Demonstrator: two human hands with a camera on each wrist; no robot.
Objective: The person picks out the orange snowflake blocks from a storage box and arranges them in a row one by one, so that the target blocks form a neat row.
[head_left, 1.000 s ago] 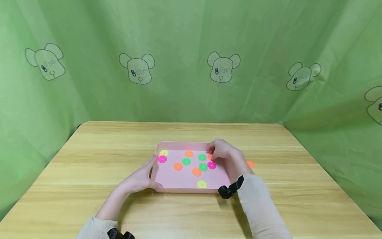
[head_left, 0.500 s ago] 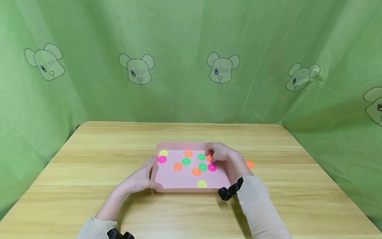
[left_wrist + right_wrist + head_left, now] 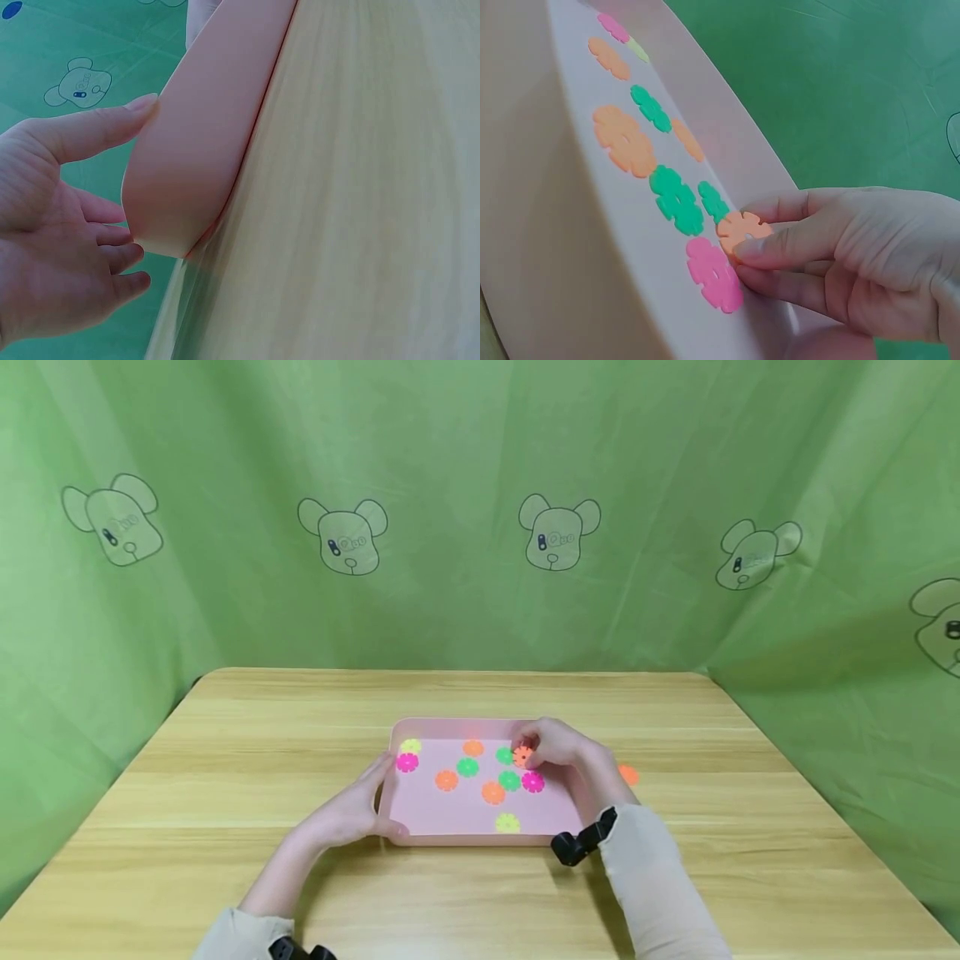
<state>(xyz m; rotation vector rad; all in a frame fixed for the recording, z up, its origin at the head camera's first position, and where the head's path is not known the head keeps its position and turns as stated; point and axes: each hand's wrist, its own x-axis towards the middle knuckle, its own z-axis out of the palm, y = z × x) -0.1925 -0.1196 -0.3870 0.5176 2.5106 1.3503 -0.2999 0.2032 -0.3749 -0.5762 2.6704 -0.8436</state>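
Inside the tray (image 3: 442, 814), toward its far right corner, the right hand's (image 3: 557, 743) fingers pinch an orange disc (image 3: 739, 224), more exposed than a second ago, so seemingly lifted; the left hand's (image 3: 352, 807) loose fingers touch the tray's left end.

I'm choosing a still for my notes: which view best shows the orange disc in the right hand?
The right wrist view: the orange disc appears large there, its notches clear, pinched in the right hand. The head view shows it smaller. The left wrist view, facing the outside of the tray, does not show it.
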